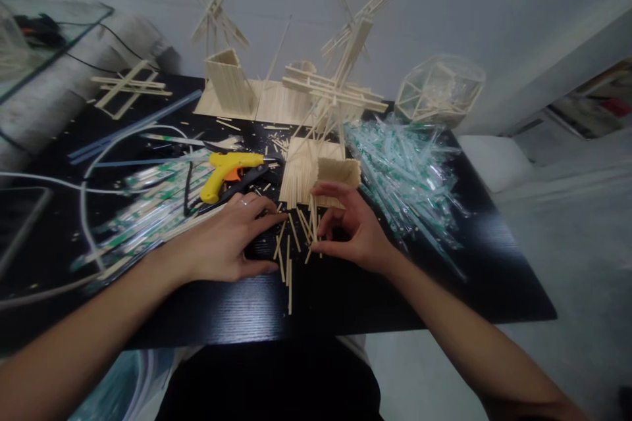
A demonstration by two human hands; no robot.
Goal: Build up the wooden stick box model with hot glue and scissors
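My left hand (230, 233) lies low over the black table, fingers spread, its fingertips beside a scatter of short wooden sticks (289, 270). My right hand (353, 230) is curled to the right of them. Its thumb and forefinger span a few short wooden sticks (313, 220), which appear held by their ends. Just beyond the hands is a wooden stick base (299, 174) with an open box-like part (338, 172) on it. A yellow glue gun (230, 171) lies above my left hand.
Stick-built windmill models (224, 82) stand at the back near a glued stick frame (131, 89). Plastic-wrapped stick bundles (158, 197) lie left; a pile of clear and green wrappers (405, 171) lies right. A white cable (83, 210) loops at left. A clear polygonal case (442, 89) stands back right.
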